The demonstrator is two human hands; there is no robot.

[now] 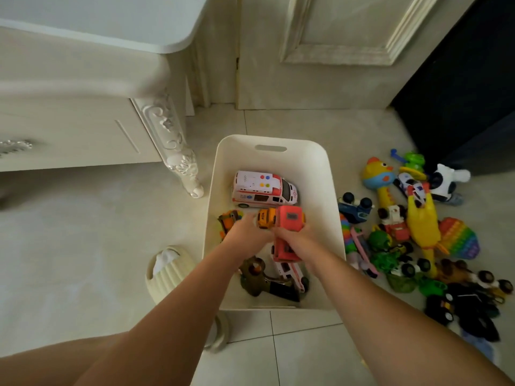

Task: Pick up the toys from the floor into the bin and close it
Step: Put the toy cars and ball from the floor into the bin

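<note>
A cream plastic bin (320, 174) stands open on the tiled floor. Inside lie a white ambulance (263, 190), an orange toy (228, 218), a dark green toy gun (259, 280) and a white vehicle (291, 273). Both my hands are inside the bin. My right hand (295, 240) is closed on a red toy truck (287, 232), held upright. My left hand (245, 232) touches a small yellow car (266, 217). A pile of toys lies on the floor right of the bin, among them a yellow rubber chicken (422, 221) and a rainbow pop toy (459, 236).
A cream ribbed waste basket (167, 274) stands left of the bin. A white ornate cabinet (83, 129) fills the upper left, its carved leg (181, 162) near the bin. A door (334, 51) is behind and dark furniture (468, 93) at the right.
</note>
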